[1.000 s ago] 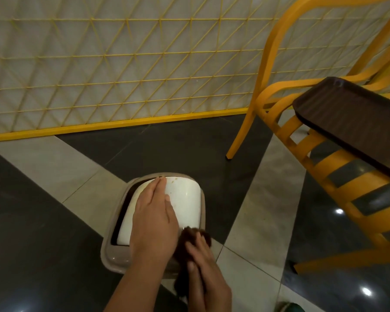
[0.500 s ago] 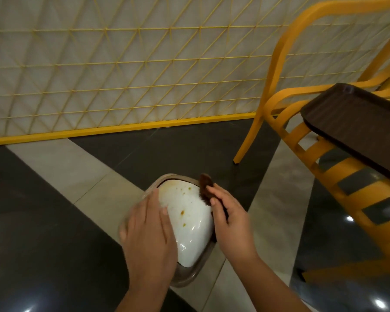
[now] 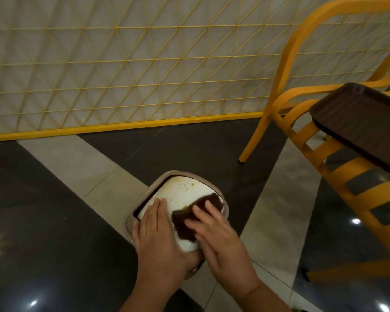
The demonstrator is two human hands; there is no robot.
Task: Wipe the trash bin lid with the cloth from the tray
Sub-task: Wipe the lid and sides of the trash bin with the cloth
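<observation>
cloth (image 3: pixel 195 216) lies flat under open right hand (image 3: pixel 216 242) on lid (image 3: pixel 185 190); left hand (image 3: pixel 158 237) flat at its near edge.

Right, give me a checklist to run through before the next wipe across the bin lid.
1. Cloth flat on the lid: ok, it lies spread on the white surface.
2. Right hand on the cloth: ok, straight fingers press it down.
3. Left hand steadying the lid: ok, it rests on the near left part.
4. Stains left to wipe: not ok, orange specks show on the far part of the lid.
5. Cloth clean enough: cannot tell, it is too dark.
6. Tray ready for the cloth's return: ok, it sits on the chair.
</observation>
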